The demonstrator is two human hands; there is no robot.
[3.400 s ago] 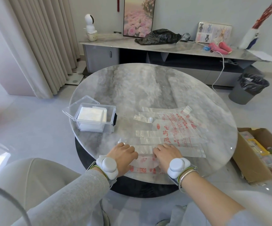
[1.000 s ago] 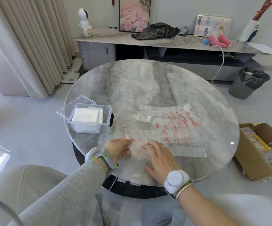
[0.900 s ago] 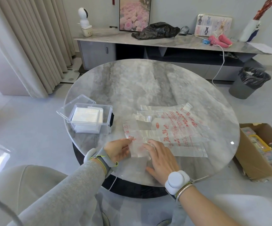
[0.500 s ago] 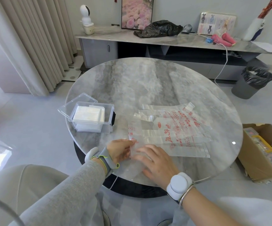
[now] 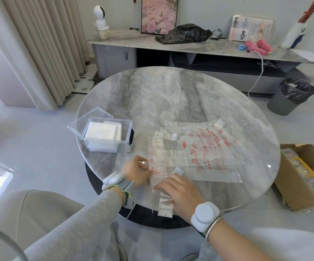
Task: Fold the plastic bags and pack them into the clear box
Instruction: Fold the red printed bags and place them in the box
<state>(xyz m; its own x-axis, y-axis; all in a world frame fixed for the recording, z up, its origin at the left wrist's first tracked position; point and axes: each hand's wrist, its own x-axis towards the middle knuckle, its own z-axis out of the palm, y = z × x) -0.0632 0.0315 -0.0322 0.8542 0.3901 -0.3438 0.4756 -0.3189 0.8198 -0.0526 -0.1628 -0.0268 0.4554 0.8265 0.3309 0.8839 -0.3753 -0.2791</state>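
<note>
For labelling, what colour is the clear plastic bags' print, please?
Red, on the clear plastic bags; head view.

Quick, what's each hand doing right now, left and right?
Left hand: pinching the edge of the folded clear red-printed plastic bag.
Right hand: open, pressing flat on the same bag.

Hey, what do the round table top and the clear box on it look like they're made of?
Table top: probably polished marble or a marble-look slab; grey veining, glossy sheen. Clear box: rigid transparent plastic; the white stack inside shows through its walls.
</note>
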